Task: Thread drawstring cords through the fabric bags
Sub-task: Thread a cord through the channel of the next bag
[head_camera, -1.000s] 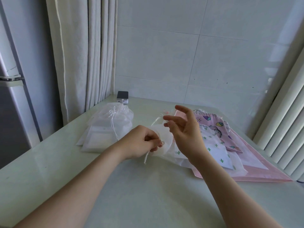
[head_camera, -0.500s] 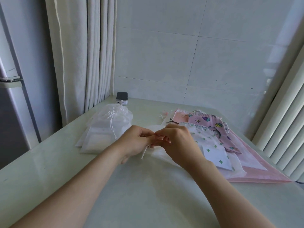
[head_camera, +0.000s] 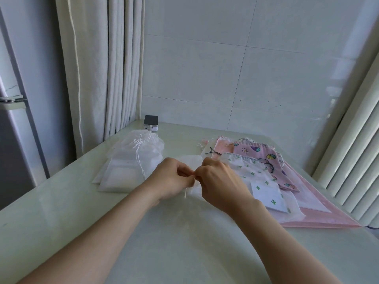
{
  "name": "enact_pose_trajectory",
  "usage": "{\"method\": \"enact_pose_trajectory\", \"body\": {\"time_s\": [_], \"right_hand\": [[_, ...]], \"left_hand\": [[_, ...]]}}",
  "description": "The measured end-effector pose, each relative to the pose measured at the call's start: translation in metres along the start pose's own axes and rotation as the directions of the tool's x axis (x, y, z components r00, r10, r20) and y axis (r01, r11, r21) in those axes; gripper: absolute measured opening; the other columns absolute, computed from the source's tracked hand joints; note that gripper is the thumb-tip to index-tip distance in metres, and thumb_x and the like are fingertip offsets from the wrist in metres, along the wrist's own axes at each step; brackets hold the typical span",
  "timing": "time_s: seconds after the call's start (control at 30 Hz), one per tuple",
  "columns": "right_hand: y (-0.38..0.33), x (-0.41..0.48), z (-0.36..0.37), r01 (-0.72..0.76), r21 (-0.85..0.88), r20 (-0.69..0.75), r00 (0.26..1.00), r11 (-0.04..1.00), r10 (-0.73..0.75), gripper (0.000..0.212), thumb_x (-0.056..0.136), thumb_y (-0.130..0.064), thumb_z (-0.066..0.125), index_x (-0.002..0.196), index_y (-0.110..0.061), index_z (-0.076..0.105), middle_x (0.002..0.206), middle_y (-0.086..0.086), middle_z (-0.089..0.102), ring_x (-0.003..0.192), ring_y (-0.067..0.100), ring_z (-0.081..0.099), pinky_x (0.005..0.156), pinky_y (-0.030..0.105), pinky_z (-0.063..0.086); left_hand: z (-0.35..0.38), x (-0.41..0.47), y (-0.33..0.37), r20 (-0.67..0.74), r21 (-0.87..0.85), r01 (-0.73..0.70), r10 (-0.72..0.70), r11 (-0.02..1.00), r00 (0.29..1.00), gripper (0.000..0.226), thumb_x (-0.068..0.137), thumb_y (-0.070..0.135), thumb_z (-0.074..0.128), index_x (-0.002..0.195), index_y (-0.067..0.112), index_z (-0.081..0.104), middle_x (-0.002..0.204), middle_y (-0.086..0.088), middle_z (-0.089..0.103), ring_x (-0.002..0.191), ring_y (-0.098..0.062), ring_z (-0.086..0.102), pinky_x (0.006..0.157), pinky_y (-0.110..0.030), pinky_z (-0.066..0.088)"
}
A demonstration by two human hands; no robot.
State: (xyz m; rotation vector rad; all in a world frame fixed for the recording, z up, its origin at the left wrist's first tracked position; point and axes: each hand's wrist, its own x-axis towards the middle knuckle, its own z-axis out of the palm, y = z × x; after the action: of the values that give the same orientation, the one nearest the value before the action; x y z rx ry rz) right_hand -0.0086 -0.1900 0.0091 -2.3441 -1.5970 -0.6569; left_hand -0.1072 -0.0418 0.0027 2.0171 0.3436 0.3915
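Both hands meet: our right hand, open and raised a second ago, pinches the bag beside our left hand pinching the cord, so threading likely resumes.

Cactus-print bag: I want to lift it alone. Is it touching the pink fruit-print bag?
Touching. Head view shows the cactus-print bag lying over part of the pink fruit-print bag.

Front: table surface gives room to pass.
Left: white mesh bags in the way.
Right: printed bags spread out, in the way.
Back corner: small device.
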Motion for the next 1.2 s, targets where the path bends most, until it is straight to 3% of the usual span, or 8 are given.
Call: {"method": "enact_pose_trajectory", "body": {"time_s": [0.13, 0.27, 0.47, 0.6, 0.77, 0.97, 1.1, 1.2], "right_hand": [[0.001, -0.001, -0.003, -0.062, 0.066, 0.002, 0.998, 0.996, 0.062, 0.021, 0.085, -0.007, 0.057, 0.086, -0.015, 0.076, 0.085, 0.003, 0.06, 0.072, 0.028, 0.06, 0.064, 0.041, 0.052], [0.001, -0.003, -0.005, -0.159, 0.334, -0.058, 0.98, 0.929, 0.189, 0.016, 0.087, -0.012, 0.069, 0.083, -0.02, 0.082, 0.069, -0.001, 0.067, 0.066, 0.017, 0.058, 0.065, 0.029, 0.048], [0.004, -0.002, -0.011, -0.304, 0.678, 0.097, 0.94, 0.67, 0.328, 0.014, 0.09, -0.018, 0.073, 0.079, -0.015, 0.08, 0.058, 0.013, 0.056, 0.055, 0.01, 0.038, 0.056, 0.026, 0.034], [0.003, -0.002, -0.012, -0.349, 0.824, 0.174, 0.905, 0.446, 0.387, 0.012, 0.094, -0.014, 0.073, 0.087, -0.01, 0.082, 0.06, -0.005, 0.058, 0.056, 0.007, 0.042, 0.054, 0.019, 0.035], [0.006, -0.003, -0.011, -0.415, 0.85, 0.248, 0.859, 0.325, 0.447, 0.015, 0.095, -0.015, 0.073, 0.083, -0.014, 0.082, 0.054, -0.007, 0.046, 0.055, 0.012, 0.036, 0.05, 0.02, 0.029], [0.006, -0.004, -0.011, -0.425, 0.845, 0.254, 0.852, 0.324, 0.457, 0.019, 0.096, -0.016, 0.07, 0.08, -0.015, 0.081, 0.057, -0.004, 0.049, 0.055, 0.013, 0.039, 0.05, 0.021, 0.03], [0.006, -0.003, -0.01, -0.42, 0.84, 0.23, 0.849, 0.344, 0.476, 0.016, 0.095, -0.018, 0.072, 0.083, -0.016, 0.081, 0.056, -0.007, 0.049, 0.059, 0.017, 0.038, 0.049, 0.024, 0.03], [0.004, -0.002, -0.007, -0.395, 0.835, 0.186, 0.858, 0.383, 0.48, 0.016, 0.094, -0.018, 0.074, 0.08, -0.016, 0.081, 0.06, -0.003, 0.054, 0.054, 0.012, 0.04, 0.05, 0.022, 0.032]], "left_hand": [[-0.002, 0.001, 0.0, -0.145, 0.13, -0.089, 0.107, 0.988, 0.984, 0.029, 0.084, 0.023, 0.085, 0.093, 0.028, 0.058, 0.082, 0.003, 0.074, 0.078, -0.009, 0.071, 0.069, -0.025, 0.052], [-0.001, 0.001, -0.001, -0.175, 0.233, -0.252, 0.295, 0.939, 0.939, 0.03, 0.087, 0.008, 0.081, 0.077, 0.026, 0.059, 0.081, 0.009, 0.073, 0.081, -0.003, 0.072, 0.076, -0.022, 0.057], [-0.004, 0.001, 0.0, -0.259, 0.235, -0.32, 0.377, 0.918, 0.889, 0.026, 0.084, 0.001, 0.08, 0.076, 0.025, 0.077, 0.076, 0.014, 0.076, 0.079, 0.0, 0.073, 0.076, -0.019, 0.057], [-0.003, -0.001, 0.004, -0.304, 0.216, -0.343, 0.397, 0.914, 0.866, 0.021, 0.084, 0.005, 0.083, 0.078, 0.025, 0.081, 0.076, 0.014, 0.077, 0.08, 0.002, 0.074, 0.076, -0.021, 0.058], [-0.006, -0.005, 0.007, -0.248, 0.174, -0.339, 0.374, 0.925, 0.894, 0.016, 0.083, 0.009, 0.082, 0.088, 0.024, 0.084, 0.085, 0.015, 0.08, 0.087, 0.005, 0.074, 0.086, -0.02, 0.058], [-0.004, -0.005, 0.007, -0.24, 0.201, -0.37, 0.412, 0.907, 0.879, 0.015, 0.08, 0.025, 0.091, 0.093, 0.023, 0.086, 0.091, 0.016, 0.08, 0.09, 0.009, 0.071, 0.083, -0.008, 0.05], [-0.003, -0.001, 0.004, -0.21, 0.293, -0.404, 0.47, 0.867, 0.857, 0.004, 0.088, 0.023, 0.084, 0.09, 0.023, 0.08, 0.099, 0.014, 0.075, 0.099, -0.001, 0.068, 0.091, -0.019, 0.05], [0.0, -0.002, 0.003, -0.107, 0.323, -0.298, 0.347, 0.898, 0.932, 0.015, 0.099, 0.029, 0.063, 0.087, 0.021, 0.065, 0.115, 0.01, 0.053, 0.116, -0.009, 0.047, 0.104, -0.028, 0.036]]}}
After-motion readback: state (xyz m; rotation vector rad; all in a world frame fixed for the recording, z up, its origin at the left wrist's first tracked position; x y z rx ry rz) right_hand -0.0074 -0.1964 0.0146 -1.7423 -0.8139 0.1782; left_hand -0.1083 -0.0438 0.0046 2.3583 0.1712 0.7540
